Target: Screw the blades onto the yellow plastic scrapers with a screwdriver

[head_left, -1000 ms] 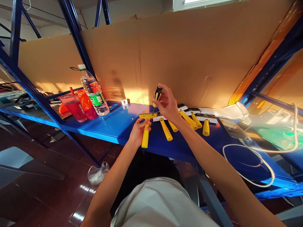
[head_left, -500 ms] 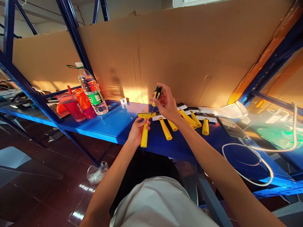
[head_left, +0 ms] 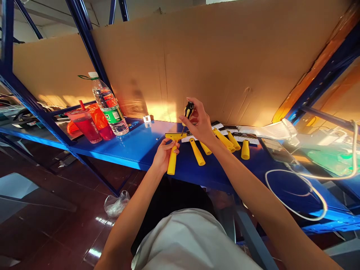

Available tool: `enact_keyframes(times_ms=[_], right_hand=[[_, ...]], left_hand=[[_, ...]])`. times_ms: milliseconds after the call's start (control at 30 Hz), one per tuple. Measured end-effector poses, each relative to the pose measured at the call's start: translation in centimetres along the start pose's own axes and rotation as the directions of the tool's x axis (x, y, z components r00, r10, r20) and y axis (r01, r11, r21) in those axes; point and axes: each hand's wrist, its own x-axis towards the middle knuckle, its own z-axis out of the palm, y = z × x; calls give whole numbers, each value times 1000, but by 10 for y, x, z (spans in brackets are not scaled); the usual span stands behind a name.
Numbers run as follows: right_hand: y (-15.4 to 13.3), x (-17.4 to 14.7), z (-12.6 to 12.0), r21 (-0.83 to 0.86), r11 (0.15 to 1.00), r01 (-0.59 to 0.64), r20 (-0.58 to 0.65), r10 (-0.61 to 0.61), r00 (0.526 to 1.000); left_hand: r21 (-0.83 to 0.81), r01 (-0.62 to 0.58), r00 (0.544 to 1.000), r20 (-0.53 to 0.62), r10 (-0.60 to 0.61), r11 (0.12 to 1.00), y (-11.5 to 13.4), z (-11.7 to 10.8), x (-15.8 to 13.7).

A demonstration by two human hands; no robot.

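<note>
Scraper (head_left: 172, 163) is clasped in left hand (head_left: 163, 155) near the tabletop edge (head_left: 123, 161); right hand (head_left: 199, 123) grips screwdriver (head_left: 189, 109). Bottle (head_left: 112, 112) stands well apart.

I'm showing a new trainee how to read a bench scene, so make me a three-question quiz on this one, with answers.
1. True or false: the right hand holds the screwdriver.
2. What colour is the cap of the plastic bottle? A) green B) white C) black
3. Fill the gap: the screwdriver points ____ toward the head of the yellow T-shaped tool in the left hand.

Key: 1. True. 2. B. 3. Down.
</note>
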Motion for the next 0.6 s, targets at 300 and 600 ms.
enact_keyframes(times_ms=[300,600], right_hand=[[6,0,4,-55,998,23,-29,-25,999],[6,1,5,-103,995,5,-103,-16,995]], left_hand=[[-9,-7,1000,-26,7,1000,-1,2,-1],[7,-12,1000,-18,13,1000,0,4,-2]])
